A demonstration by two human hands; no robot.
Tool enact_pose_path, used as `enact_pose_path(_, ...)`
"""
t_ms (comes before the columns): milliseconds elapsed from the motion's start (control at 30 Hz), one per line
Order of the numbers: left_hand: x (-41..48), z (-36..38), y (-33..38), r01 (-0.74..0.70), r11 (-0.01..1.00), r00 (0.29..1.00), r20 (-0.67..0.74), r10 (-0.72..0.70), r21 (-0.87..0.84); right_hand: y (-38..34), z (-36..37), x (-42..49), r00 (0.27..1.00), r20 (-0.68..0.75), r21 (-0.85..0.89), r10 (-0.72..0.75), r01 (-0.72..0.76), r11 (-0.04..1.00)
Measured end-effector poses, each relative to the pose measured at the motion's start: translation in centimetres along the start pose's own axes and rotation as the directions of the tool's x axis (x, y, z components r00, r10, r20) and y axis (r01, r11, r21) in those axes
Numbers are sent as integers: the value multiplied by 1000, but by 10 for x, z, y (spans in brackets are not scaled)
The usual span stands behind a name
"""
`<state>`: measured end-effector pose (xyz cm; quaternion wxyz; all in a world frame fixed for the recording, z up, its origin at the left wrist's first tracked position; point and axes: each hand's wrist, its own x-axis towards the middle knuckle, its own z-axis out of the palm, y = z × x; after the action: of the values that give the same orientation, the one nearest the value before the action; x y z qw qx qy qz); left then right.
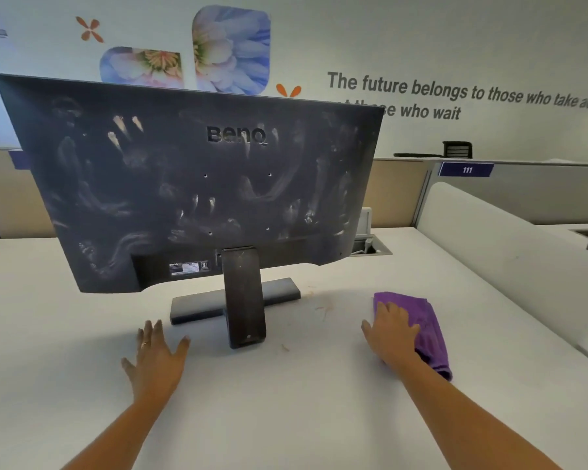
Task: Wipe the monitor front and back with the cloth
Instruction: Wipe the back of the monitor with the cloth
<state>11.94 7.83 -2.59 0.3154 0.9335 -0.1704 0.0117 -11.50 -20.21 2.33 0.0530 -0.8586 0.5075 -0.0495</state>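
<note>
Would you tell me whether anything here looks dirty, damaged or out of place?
Yes: the monitor is smeared over its back with whitish streaks and fingerprints, and orange marks stain the desk beside the stand.

Smudged monitor (190, 184) back (cloth (431, 329) nearby)

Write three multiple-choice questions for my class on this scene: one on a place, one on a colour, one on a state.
1. Where is the cloth? A. on the floor B. on the desk, under the right hand C. over a chair
2. What colour is the cloth? A. purple B. yellow C. white
3. How does the back of the monitor look? A. smeared with pale handprints B. spotless C. cracked
Answers: 1 B, the hand rests flat on it; 2 A, plainly purple; 3 A, finger marks cover the dark panel.
</note>
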Motion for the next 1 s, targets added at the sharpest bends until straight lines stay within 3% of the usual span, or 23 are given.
enact_pose_path(100, -16, 13, 6, -32, 997, 999, 41, 29, 66, 21, 13, -5, 998, 59, 12, 24, -25, 1000)
enact_pose_path(233, -28, 19, 12, -42, 990, 997, 74, 33, 131, 29, 9, -8, 1000, -24, -8, -1, 0, 1000)
enact_pose_path(400, -33, 15, 12, -75, 980, 994, 88, 60, 183, 35, 18, -14, 999, -14, -114, 38, -39, 993)
enact_pose_path(667, -21, -3, 9, -59, 993, 997, 64, 53, 105, 26, 15, -4, 997, 63, 92, -45, 39, 995)
enact_pose_path(733, -17, -8, 7, -62, 994, 997, 48, 58, 90, 19, 16, -8, 1000, -20, 218, -23, 27, 976)
enact_pose_path(833, -9, -18, 5, -64, 998, 998, -25, 64, -10, -7, 7, -17, 972, -221, 504, 79, 44, 863)
enact_pose_path(900, -4, -30, 2, -56, 994, 994, -97, 46, -94, -32, -6, -20, 922, -364, 600, 131, 124, 791)
enact_pose_path(1000, 6, -49, -1, -68, 983, 973, -230, 28, -169, -76, -31, -23, 806, -580, 609, 118, 333, 720)
